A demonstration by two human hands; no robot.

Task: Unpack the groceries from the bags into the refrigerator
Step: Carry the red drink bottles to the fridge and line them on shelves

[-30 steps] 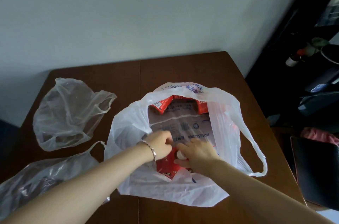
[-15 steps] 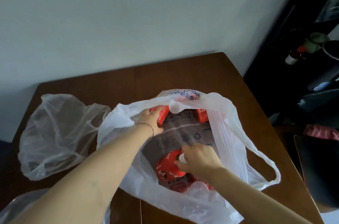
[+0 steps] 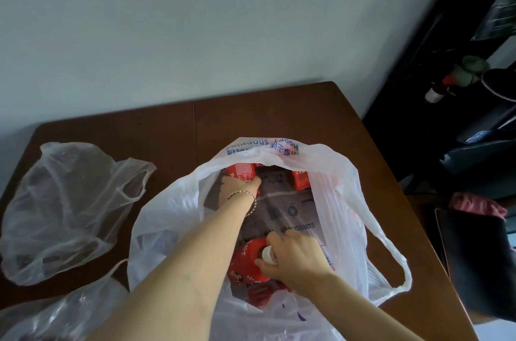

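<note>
Left of the left hand (image 3: 240, 187) lies a slack clear bag (image 3: 69, 201). That hand grips the far end of the wrapped red pack (image 3: 282, 209) inside the white bag (image 3: 167, 218); the right hand (image 3: 293, 254) clasps its near cap (image 3: 268, 253), probably for a level lift.

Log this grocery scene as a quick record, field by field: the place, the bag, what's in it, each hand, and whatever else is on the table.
place: brown wooden table against a pale wall
bag: white shopping bag with blue print, mouth open
contents: wrapped red pack lying inside the bag
left hand: reaches into the bag, grips the pack's far end
right hand: grips a white cap at the pack's near end
also on table: clear plastic bag; second clear bag at the near edge
refrigerator: not in view
</note>
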